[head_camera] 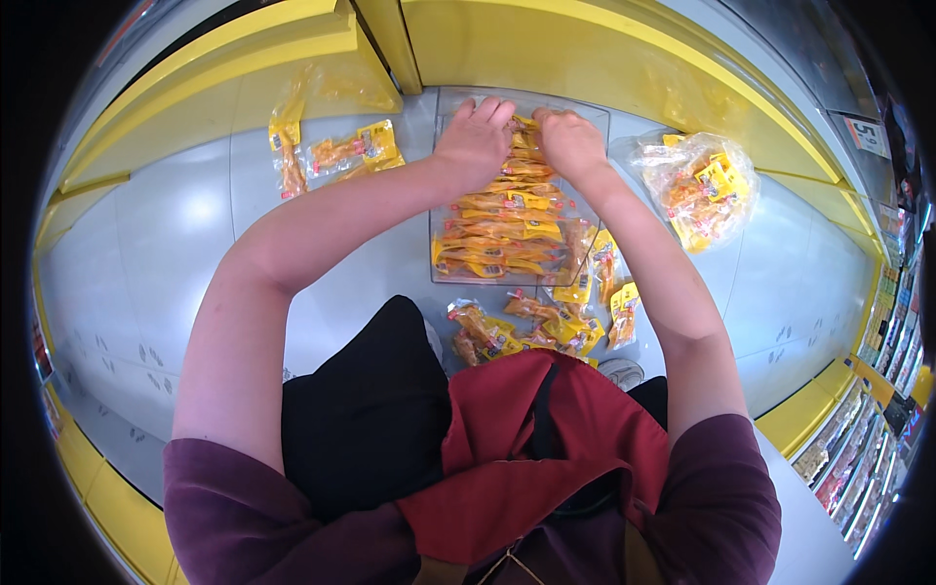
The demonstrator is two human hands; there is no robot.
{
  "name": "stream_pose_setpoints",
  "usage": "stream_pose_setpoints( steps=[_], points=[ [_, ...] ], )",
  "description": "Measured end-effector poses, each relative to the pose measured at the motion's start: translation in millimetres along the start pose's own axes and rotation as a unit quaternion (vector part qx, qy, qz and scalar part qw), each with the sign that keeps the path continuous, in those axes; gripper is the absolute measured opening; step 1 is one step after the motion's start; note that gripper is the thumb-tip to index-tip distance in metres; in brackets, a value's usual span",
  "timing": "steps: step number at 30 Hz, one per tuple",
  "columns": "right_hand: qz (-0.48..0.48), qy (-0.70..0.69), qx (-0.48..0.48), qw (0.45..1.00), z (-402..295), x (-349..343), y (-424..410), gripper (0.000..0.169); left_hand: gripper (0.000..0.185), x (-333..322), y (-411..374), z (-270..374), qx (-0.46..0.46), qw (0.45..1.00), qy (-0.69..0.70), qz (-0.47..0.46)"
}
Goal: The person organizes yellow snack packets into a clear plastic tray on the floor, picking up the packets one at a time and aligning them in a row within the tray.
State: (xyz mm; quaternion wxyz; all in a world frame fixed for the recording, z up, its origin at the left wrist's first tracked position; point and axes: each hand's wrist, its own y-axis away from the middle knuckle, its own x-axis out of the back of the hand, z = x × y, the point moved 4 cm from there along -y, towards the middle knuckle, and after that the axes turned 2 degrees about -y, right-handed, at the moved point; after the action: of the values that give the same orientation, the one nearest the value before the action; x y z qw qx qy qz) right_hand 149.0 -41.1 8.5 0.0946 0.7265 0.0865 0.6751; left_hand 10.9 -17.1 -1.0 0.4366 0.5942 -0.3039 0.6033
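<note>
A clear plastic bin (447, 281) stands on the floor before me, holding a row of yellow and clear snack packets (504, 227) packed on edge. Both hands reach into its far end. My left hand (479, 142) lies at the left side of the far packets, fingers bent. My right hand (570, 142) is opposite, its fingertips at the end of a yellow packet (523, 124). The fingers hide part of that packet, and whether either hand grips it is unclear. Loose packets (556, 325) lie between the bin and my lap, some against its right side.
A clear plastic bag (695, 191) of similar packets sits on the floor to the right. More packets (358, 150) lie left of the bin. Yellow panels (548, 55) rise behind it. Stocked shelves (855, 453) stand at the far right. A shoe (621, 373) shows beside my red apron (541, 439).
</note>
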Motion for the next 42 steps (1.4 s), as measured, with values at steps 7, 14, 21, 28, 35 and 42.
stream_pose_setpoints(
  steps=[7,14,21,28,35,42],
  points=[
    [0.092,0.012,0.097,0.991,-1,5,9,0.012,0.03,-11,3,2,0.072,0.993,0.093,0.033],
    [0.072,0.04,0.008,0.997,5,-26,4,0.016,0.04,-9,-4,-1,0.076,0.99,0.101,-0.063],
    [0.041,0.057,0.02,0.997,3,-28,-1,0.013,0.049,-9,-5,-6,0.076,0.984,0.148,-0.065],
    [0.115,0.068,0.037,0.99,2,-19,14,0.009,0.053,8,-14,-12,0.04,0.974,0.162,-0.156],
    [0.132,0.096,0.073,0.984,-8,-4,38,0.01,0.052,-1,-4,-15,0.09,0.975,0.147,-0.143],
    [0.178,0.022,0.186,0.966,4,9,41,0.02,0.05,5,1,-7,0.053,0.992,0.107,-0.034]
  ],
)
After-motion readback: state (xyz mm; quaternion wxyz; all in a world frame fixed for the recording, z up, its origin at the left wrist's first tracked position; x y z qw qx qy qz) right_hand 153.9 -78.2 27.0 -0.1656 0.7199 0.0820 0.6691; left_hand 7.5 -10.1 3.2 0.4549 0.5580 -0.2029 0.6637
